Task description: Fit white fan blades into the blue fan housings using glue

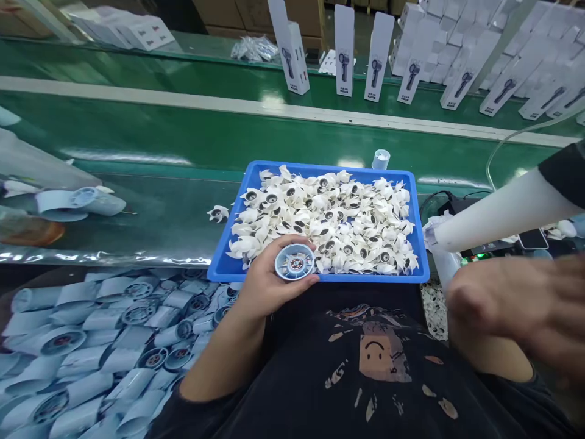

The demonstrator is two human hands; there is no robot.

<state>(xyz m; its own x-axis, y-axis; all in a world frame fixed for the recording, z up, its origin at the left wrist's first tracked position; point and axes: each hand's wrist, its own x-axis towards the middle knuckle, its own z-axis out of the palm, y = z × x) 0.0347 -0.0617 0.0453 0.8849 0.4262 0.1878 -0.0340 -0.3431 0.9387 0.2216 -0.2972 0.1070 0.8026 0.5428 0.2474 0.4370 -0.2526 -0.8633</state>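
Observation:
My left hand (262, 281) is closed around a light-blue round fan housing (289, 272), its open end facing up, with ribs and a small motor hub showing inside. That hand is over the front edge of a blue tray (375, 278). Heaped in the tray are many white fan impellers (329, 213), some showing dark round hubs. My right hand (512, 302) is off to the right, below a white tube (493, 213). Motion smears its fingers, so whether it holds anything is unclear.
Many light-blue housings (91, 360) are piled at lower left. One impeller (218, 213) lies left of the tray, and one blue cylinder (381, 160) stands behind it. White printed boxes (344, 52) stand along the far side of the green conveyor (192, 128). Clear bags (256, 49) lie there too.

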